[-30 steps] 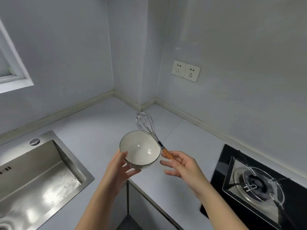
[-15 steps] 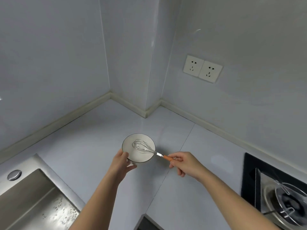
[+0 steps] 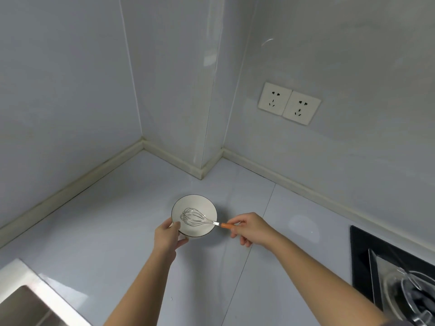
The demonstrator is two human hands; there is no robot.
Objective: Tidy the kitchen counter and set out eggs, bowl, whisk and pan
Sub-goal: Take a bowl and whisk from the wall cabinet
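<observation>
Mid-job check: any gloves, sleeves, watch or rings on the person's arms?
No gloves, rings or watch show on the left hand or the right hand. Both forearms are bare, with no sleeve, as far as the frame shows.

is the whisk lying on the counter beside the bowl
No, the whisk has its wire head inside the bowl, and the right hand pinches its orange handle.

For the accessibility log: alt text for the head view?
A left hand grips the rim of a white bowl on a pale counter while the right hand pinches the orange handle of a whisk whose wires lie in the bowl. A sink shows lower left, a stove lower right, two wall sockets above.
</observation>
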